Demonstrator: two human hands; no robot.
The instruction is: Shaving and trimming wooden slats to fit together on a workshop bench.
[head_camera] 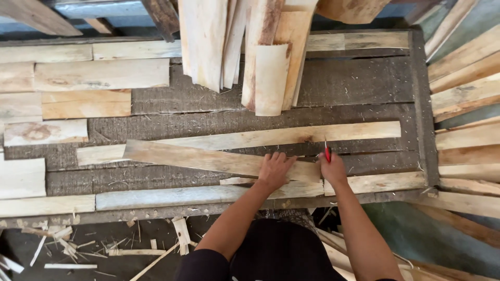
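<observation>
The left hand (274, 169) is lying flat on a long plank (208, 158), fingers spread open and pressing down near its right end. The plank is pale, rough wood, thin and straight, sitting slanted across a dark, grainy table (364, 83). The right hand (333, 167) is sitting just past the plank's right end, at three o'clock from the left hand. Its fingers are curling tight around a small red marker (327, 153), which is pointing up toward twelve o'clock. A longer pale strip (291, 135) is lying just above the plank, touching it. At twelve o'clock, a pile of curved bark slabs (260, 52) is leaning over the table. Both arms are reaching up from six o'clock, bent a little. Wood chips (67, 244) are lying on the floor at seven o'clock.
</observation>
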